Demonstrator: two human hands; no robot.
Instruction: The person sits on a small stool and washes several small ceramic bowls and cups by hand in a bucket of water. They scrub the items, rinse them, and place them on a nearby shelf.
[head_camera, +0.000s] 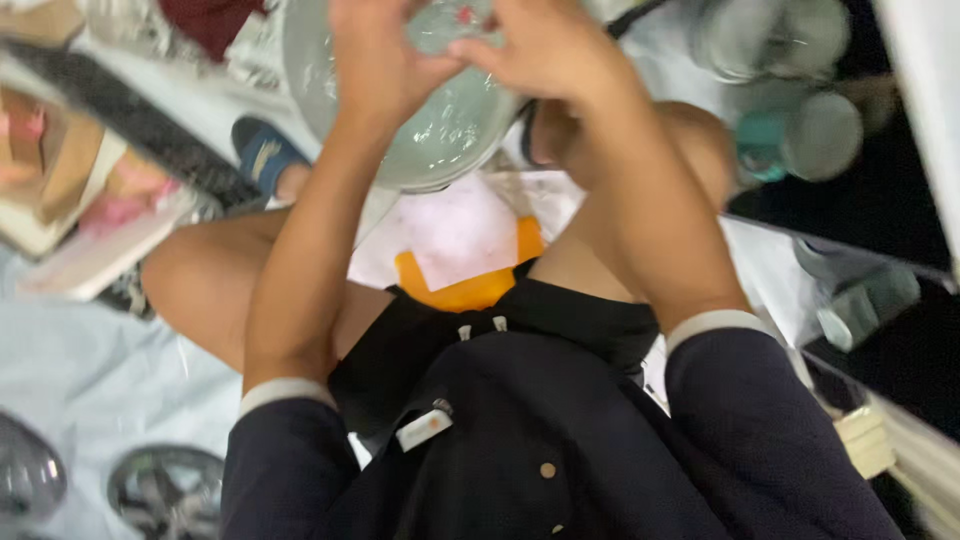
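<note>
I look down past my dark shirt and bare knees. Both arms reach forward to a round pale grey-green fan part (440, 130) wrapped in clear plastic, which rests in front of my knees. My left hand (380, 60) grips its upper middle, fingers closed on the plastic-covered hub. My right hand (545, 45) is pressed to the same spot from the right, fingers curled on it. The fingertips run out of the top of the frame. The picture is blurred by motion.
An orange stool (470, 285) shows between my legs. A blue slipper (262, 155) lies at the left. Round fan grilles (165, 490) lie at bottom left. More wrapped round parts (790, 90) stand at the upper right, cardboard and pink things (70, 190) at the left.
</note>
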